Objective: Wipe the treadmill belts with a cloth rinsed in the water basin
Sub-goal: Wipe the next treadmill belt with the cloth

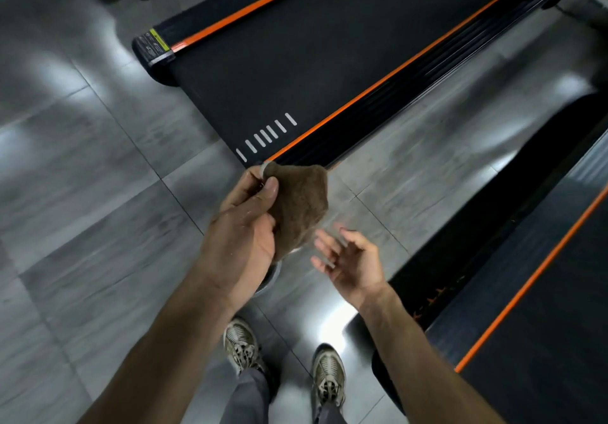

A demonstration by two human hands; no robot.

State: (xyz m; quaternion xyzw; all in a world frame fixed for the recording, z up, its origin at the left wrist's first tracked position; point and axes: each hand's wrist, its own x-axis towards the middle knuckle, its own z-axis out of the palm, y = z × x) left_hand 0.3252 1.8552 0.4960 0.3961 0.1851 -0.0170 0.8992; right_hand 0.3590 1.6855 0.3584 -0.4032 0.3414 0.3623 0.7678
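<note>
Cloth, brown and bunched, pinched in left hand above grey floor, just off near end of belt, right hand beside it, fingers spread, holding nothing, second treadmill at right, shoes below.

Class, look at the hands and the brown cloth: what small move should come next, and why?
Probably take the free corner with the open right hand and spread the bunched brown cloth, which the left hand grips. The black treadmill belt lies just ahead, and a flat cloth would likely wipe it better.
</note>
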